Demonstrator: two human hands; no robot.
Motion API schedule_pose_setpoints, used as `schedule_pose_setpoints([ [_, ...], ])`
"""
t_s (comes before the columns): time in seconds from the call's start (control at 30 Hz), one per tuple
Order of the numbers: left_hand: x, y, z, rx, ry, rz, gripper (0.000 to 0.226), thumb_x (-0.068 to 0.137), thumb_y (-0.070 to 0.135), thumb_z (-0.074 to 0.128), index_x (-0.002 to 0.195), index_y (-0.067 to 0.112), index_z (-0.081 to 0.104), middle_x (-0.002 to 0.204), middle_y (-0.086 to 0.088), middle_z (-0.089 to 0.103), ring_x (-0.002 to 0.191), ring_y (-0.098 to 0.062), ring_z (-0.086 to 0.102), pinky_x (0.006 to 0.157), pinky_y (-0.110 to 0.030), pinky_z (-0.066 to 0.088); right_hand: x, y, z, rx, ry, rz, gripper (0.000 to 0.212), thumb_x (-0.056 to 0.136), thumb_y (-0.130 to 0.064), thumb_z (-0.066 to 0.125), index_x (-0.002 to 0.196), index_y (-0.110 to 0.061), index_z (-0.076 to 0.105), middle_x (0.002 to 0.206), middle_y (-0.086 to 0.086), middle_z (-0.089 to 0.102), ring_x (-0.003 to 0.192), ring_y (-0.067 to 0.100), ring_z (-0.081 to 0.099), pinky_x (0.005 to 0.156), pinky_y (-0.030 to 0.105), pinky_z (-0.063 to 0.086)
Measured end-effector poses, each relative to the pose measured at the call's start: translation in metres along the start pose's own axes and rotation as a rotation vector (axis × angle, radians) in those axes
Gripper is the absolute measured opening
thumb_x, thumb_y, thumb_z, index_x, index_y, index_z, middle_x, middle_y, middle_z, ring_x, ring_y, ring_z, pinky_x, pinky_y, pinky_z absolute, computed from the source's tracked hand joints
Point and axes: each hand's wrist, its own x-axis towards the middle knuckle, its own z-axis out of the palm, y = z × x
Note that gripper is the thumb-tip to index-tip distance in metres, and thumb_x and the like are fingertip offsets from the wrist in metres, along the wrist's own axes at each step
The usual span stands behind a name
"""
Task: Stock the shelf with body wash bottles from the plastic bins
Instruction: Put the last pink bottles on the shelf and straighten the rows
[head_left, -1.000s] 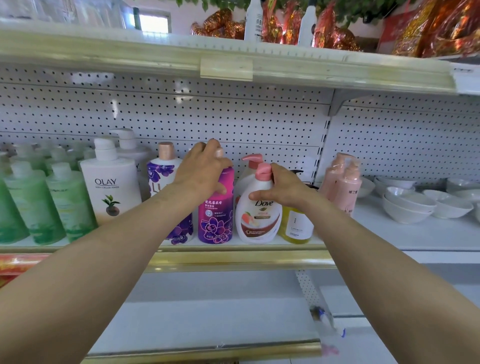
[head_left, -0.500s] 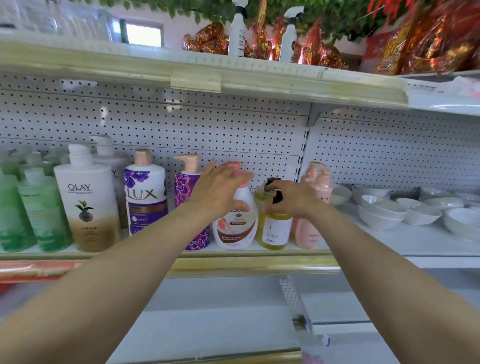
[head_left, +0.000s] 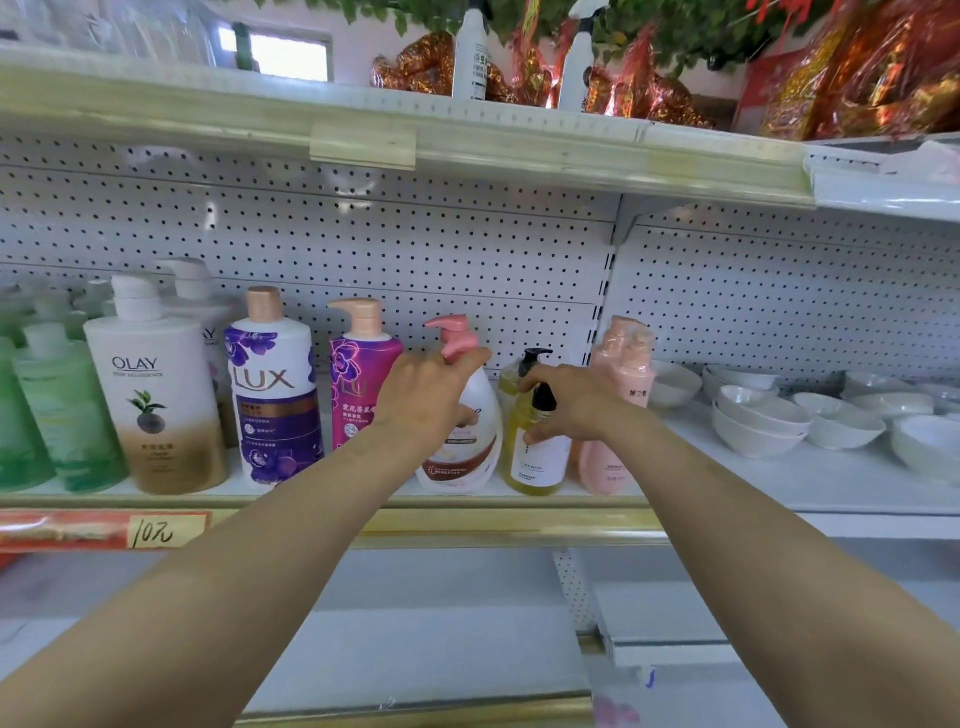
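My left hand (head_left: 426, 400) rests open on the white Dove bottle (head_left: 462, 441), standing on the shelf (head_left: 519, 519). My right hand (head_left: 566, 400) grips the yellow pump bottle (head_left: 535, 457) beside it.

A white shelf (head_left: 841, 483) with a gold front strip runs across mid-frame. From the left it carries green bottles (head_left: 57, 415), an Olay bottle (head_left: 156, 395), a Lux bottle (head_left: 275, 389), a magenta bottle (head_left: 358, 374), a white pump bottle (head_left: 467, 447), a yellow bottle (head_left: 535, 457), pink bottles (head_left: 623, 364), then white bowls (head_left: 758, 421) at right.
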Motion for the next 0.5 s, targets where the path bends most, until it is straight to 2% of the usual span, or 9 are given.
schedule_pose_setpoints([
  [0.17,0.000,0.002,-0.001,0.013,0.011,0.003,0.072,0.085,0.049,0.068,0.146,0.031,0.033,0.115,-0.009,0.065,0.098,-0.030,0.062,0.086,-0.035,0.040,-0.002,-0.008,-0.003,-0.116,0.035,0.034,0.072,0.069,-0.052,0.084,0.132,-0.037,0.052,0.127,-0.008,0.061,0.109,0.016,0.056,0.077,0.029,0.037],
  [0.33,-0.002,0.001,-0.001,0.016,0.010,0.002,0.073,0.084,0.049,0.069,0.146,0.030,0.033,0.114,-0.009,0.064,0.095,-0.030,0.062,0.085,-0.035,0.042,-0.001,-0.009,-0.001,-0.105,0.019,0.052,0.079,0.071,-0.059,0.079,0.139,-0.037,0.046,0.133,-0.005,0.060,0.114,0.019,0.057,0.077,0.029,0.038],
  [0.43,-0.001,0.000,0.002,-0.010,0.032,0.004,0.074,0.082,0.047,0.071,0.146,0.028,0.037,0.109,-0.010,0.065,0.088,-0.030,0.063,0.082,-0.037,0.043,0.003,-0.010,-0.009,0.097,0.072,0.101,0.086,0.075,-0.069,0.069,0.147,-0.036,0.038,0.141,-0.002,0.055,0.124,0.023,0.055,0.086,0.031,0.044],
  [0.5,-0.001,-0.001,0.003,-0.017,0.045,0.009,0.075,0.081,0.047,0.073,0.145,0.027,0.039,0.104,-0.011,0.065,0.083,-0.030,0.063,0.082,-0.038,0.046,0.008,-0.011,-0.014,0.307,0.193,0.096,0.080,0.079,-0.063,0.070,0.147,-0.030,0.041,0.146,0.000,0.050,0.129,0.023,0.051,0.096,0.033,0.043],
])
